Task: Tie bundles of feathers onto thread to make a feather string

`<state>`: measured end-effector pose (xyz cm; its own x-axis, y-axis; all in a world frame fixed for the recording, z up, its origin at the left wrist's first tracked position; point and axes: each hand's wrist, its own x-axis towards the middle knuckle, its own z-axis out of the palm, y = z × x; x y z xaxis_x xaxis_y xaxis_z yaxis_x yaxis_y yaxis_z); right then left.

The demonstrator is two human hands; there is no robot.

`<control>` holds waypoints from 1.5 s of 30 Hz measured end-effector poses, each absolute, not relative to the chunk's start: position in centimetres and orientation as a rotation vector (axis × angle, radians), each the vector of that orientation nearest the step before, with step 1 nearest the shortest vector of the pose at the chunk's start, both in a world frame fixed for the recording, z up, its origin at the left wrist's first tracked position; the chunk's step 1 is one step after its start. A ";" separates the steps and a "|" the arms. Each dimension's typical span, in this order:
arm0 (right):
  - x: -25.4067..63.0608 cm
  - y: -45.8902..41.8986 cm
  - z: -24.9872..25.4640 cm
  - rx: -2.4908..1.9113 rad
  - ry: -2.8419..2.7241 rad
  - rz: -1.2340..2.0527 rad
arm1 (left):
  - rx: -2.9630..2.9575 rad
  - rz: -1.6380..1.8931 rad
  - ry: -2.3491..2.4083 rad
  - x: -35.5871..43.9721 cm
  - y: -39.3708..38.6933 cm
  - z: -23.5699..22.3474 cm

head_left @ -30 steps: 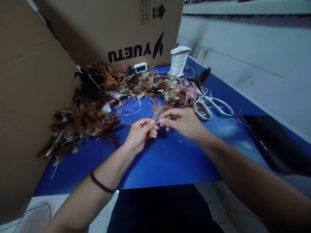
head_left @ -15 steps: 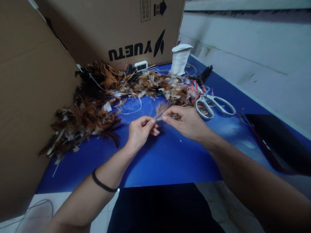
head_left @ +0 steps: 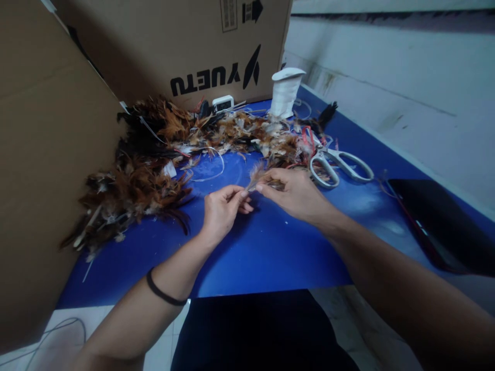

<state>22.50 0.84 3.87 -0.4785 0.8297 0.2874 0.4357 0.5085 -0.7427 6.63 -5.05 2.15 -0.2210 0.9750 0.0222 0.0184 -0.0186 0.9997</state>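
Note:
Over the middle of the blue table, my left hand point(head_left: 224, 208) pinches the lower end of a small brown feather point(head_left: 256, 174) between thumb and forefinger. My right hand point(head_left: 292, 193) is closed too, its thumb and forefinger on the same feather just beside the left fingertips. More brown feather tips poke out from inside the right hand's curled fingers. Behind the hands, loose brown, black and cream feathers point(head_left: 232, 131) lie in a long heap. Another pile of reddish-brown feathers point(head_left: 135, 188) spreads to the left of my left hand.
Silver-handled scissors point(head_left: 328, 162) lie beyond my right hand. A black phone or tablet point(head_left: 444, 221) rests at the table's right. A white spool point(head_left: 286, 94) and a small white device point(head_left: 223, 103) stand before a cardboard box point(head_left: 147, 46). A pale wall point(head_left: 394, 67) borders the right side.
Both hands stay almost in place, still pinching at the feather. The feather sits at a slightly different angle between the fingertips. The whole view has shifted a little.

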 end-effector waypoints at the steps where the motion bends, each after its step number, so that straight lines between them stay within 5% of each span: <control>1: 22.5 0.9 3.8 -1.011 -2.111 0.801 | 1.137 1.379 1.377 6.6 -5.1 2.1; 17: 22.5 0.9 4.3 -0.936 -2.000 0.849 | 1.310 1.358 1.403 6.2 -5.0 1.8; 23: 25.3 2.8 6.0 -1.063 -1.769 0.526 | 1.015 1.380 1.303 5.8 -4.6 2.0; 31: 28.1 4.5 5.4 -1.157 -2.452 0.505 | 0.820 1.460 1.191 5.0 -4.3 2.5; 45: 28.2 3.9 6.2 -1.779 -2.540 0.201 | 0.781 1.518 1.171 4.9 -4.2 2.5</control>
<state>28.16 3.90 6.18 -0.3442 0.9377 -0.0465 0.9333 0.3364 -0.1253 4.91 -4.15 2.49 -0.2683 0.9593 -0.0877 -0.3280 -0.0054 0.9447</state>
